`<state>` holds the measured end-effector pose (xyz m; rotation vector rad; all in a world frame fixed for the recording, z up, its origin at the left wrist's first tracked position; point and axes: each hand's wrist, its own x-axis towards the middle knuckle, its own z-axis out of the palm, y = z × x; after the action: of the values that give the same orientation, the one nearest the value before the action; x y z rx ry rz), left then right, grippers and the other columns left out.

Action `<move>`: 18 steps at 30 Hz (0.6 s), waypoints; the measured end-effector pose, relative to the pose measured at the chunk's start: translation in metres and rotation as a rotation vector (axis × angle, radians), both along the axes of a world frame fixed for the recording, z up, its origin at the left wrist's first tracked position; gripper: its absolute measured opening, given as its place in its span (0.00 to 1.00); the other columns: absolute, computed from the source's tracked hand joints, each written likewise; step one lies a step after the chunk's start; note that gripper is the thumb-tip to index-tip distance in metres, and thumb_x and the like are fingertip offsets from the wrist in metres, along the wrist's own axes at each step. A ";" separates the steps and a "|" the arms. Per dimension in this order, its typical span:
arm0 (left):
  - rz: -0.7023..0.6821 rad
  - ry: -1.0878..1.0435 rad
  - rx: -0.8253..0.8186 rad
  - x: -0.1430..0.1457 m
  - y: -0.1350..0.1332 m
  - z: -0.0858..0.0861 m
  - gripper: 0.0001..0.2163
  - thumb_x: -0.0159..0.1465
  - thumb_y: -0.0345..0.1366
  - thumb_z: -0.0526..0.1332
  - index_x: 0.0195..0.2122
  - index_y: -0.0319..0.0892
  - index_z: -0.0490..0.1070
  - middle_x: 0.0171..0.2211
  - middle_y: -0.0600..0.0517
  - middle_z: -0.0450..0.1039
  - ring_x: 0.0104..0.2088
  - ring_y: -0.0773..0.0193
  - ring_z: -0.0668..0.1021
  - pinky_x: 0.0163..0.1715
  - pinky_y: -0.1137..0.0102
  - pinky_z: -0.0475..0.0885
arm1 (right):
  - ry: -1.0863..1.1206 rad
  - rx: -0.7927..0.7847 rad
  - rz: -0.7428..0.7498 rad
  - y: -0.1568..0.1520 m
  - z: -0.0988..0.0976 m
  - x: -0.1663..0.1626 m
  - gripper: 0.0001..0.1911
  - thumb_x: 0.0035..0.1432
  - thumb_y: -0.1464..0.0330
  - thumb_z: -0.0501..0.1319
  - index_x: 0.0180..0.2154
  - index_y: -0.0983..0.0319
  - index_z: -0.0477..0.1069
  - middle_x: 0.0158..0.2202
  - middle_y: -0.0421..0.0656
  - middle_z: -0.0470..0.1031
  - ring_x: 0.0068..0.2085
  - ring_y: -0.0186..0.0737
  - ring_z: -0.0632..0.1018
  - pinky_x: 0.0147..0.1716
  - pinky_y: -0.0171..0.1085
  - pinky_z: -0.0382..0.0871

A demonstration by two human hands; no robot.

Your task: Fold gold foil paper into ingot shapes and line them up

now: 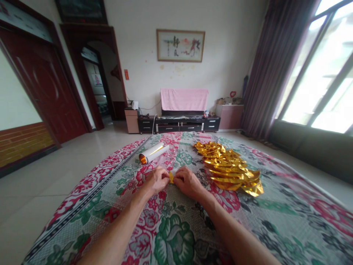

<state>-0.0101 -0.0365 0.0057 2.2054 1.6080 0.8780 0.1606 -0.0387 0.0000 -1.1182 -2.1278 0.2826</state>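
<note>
Between my two hands is a small piece of gold foil paper [171, 177], with some of its white backing showing. My left hand [157, 179] pinches its left side, fingers closed. On the other side my right hand [188, 181] grips it with curled fingers. Much of the paper is hidden by the fingers. Beyond my left hand lies a loose roll of paper [154, 152], white outside and gold inside. To the right of my right hand, a long heap of folded gold foil pieces [228, 165] is spread over the cloth.
A floral tablecloth [176, 235] in red, green and grey covers the round table. Past its far edge stand a low black cabinet [180, 125] and a pink cloth [184, 98] over a screen. Tall windows and a curtain [271, 66] are at right.
</note>
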 end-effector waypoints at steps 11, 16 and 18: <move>-0.028 0.021 -0.006 -0.001 0.002 -0.001 0.04 0.52 0.31 0.59 0.27 0.40 0.73 0.32 0.50 0.72 0.34 0.65 0.74 0.36 0.71 0.68 | 0.004 0.044 -0.052 0.001 -0.008 -0.004 0.06 0.50 0.72 0.58 0.24 0.62 0.73 0.31 0.42 0.71 0.36 0.35 0.70 0.37 0.32 0.63; -0.072 -0.018 0.000 -0.005 0.003 -0.002 0.06 0.51 0.27 0.58 0.27 0.40 0.74 0.33 0.50 0.72 0.35 0.65 0.74 0.38 0.71 0.69 | -0.022 0.036 0.062 0.000 0.000 0.005 0.08 0.48 0.75 0.57 0.28 0.61 0.75 0.33 0.43 0.72 0.38 0.35 0.71 0.39 0.32 0.63; -0.076 -0.019 0.004 -0.004 0.003 0.000 0.07 0.51 0.25 0.57 0.27 0.40 0.74 0.33 0.50 0.72 0.35 0.65 0.74 0.38 0.71 0.69 | -0.080 0.019 0.163 0.000 0.005 0.011 0.10 0.44 0.76 0.59 0.30 0.61 0.75 0.35 0.42 0.73 0.39 0.36 0.71 0.40 0.32 0.63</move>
<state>-0.0145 -0.0340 0.0054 2.2374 1.5049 0.8789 0.1713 -0.0388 0.0045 -0.9612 -2.2918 0.2966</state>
